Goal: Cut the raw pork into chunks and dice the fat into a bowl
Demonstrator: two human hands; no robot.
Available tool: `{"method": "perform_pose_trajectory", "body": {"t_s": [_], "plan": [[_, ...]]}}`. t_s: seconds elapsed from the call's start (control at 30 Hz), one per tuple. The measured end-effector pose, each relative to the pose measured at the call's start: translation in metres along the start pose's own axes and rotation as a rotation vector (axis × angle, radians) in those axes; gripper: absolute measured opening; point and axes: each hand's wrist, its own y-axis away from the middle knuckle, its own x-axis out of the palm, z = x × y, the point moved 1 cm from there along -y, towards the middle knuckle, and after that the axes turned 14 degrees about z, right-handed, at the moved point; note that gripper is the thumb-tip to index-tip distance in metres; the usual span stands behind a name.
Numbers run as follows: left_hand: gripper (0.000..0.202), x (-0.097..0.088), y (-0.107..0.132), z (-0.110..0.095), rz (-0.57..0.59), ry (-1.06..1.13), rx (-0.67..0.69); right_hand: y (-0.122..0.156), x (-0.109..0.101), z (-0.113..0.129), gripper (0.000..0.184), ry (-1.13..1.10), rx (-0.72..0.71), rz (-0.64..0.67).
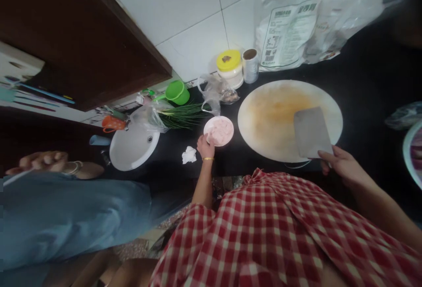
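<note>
the left hand point(205, 146) is stretched forward over the dark desk point(369, 80), and its fingers point(207, 139) are closed on the near rim of a small pink plate point(219, 131) that carries pale pink pieces. a gold bangle is worn on that wrist. the plate is set on the desk just beside the left edge of a large round chopping board point(280, 120), whose middle is stained yellow-brown. the right hand point(341, 164) is kept at the near right edge of the board, and its fingers are wrapped around the handle of a cleaver point(311, 132); the broad grey blade is laid flat over the board's right part.

a crumpled white tissue point(189, 155) is seen on the desk just left of the left hand. a bunch of green chives point(183, 118) is laid beyond the plate, partly in a clear bag. a white sink point(133, 146) is sunk into the desk further left, with a green cup point(176, 92) behind it. a yellow-lidded jar point(229, 67) and a small roll point(250, 65) are stood against the tiled wall, beside a large printed bag point(290, 32). another person in blue is seen at the left, with a hand point(42, 161) raised and closed on something thin.
</note>
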Motion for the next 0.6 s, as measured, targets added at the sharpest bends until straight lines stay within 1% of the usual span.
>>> {"method": "perform_pose_trajectory", "body": {"t_s": [0.07, 0.13, 0.17, 0.2, 0.23, 0.27, 0.3, 0.33, 0.43, 0.5, 0.6], "plan": [[0.043, 0.000, -0.001, 0.008, 0.011, 0.266, -0.183, 0.000, -0.002, 0.002, 0.054, -0.040, 0.004, 0.015], [0.044, 0.002, 0.001, 0.012, 0.092, 0.501, -0.367, 0.004, -0.002, 0.006, 0.052, -0.092, 0.007, -0.006], [0.043, 0.004, 0.003, 0.011, 0.164, 0.578, -0.438, 0.006, -0.001, 0.008, 0.050, -0.115, 0.004, -0.023], [0.041, 0.006, 0.006, 0.009, 0.237, 0.608, -0.466, 0.009, 0.000, 0.010, 0.048, -0.142, 0.002, -0.038], [0.038, 0.008, 0.009, 0.005, 0.337, 0.635, -0.476, 0.012, 0.002, 0.012, 0.046, -0.164, -0.005, -0.041], [0.035, 0.010, 0.012, 0.002, 0.457, 0.719, -0.546, 0.014, 0.004, 0.014, 0.044, -0.193, -0.011, -0.046], [0.033, 0.013, 0.013, -0.001, 0.539, 0.787, -0.589, 0.015, 0.005, 0.015, 0.043, -0.224, -0.013, -0.042], [0.030, 0.016, 0.013, -0.004, 0.576, 0.840, -0.622, 0.015, 0.005, 0.016, 0.042, -0.248, -0.018, -0.036], [0.014, 0.026, 0.002, -0.011, 0.623, 0.982, -0.685, 0.013, 0.001, 0.015, 0.042, -0.301, -0.074, -0.021], [0.012, 0.032, -0.007, -0.015, 0.657, 1.062, -0.732, 0.013, -0.002, 0.013, 0.041, -0.331, -0.093, -0.011], [0.014, 0.034, -0.012, -0.019, 0.623, 1.055, -0.732, 0.018, -0.002, 0.010, 0.040, -0.373, -0.115, -0.002]]}}
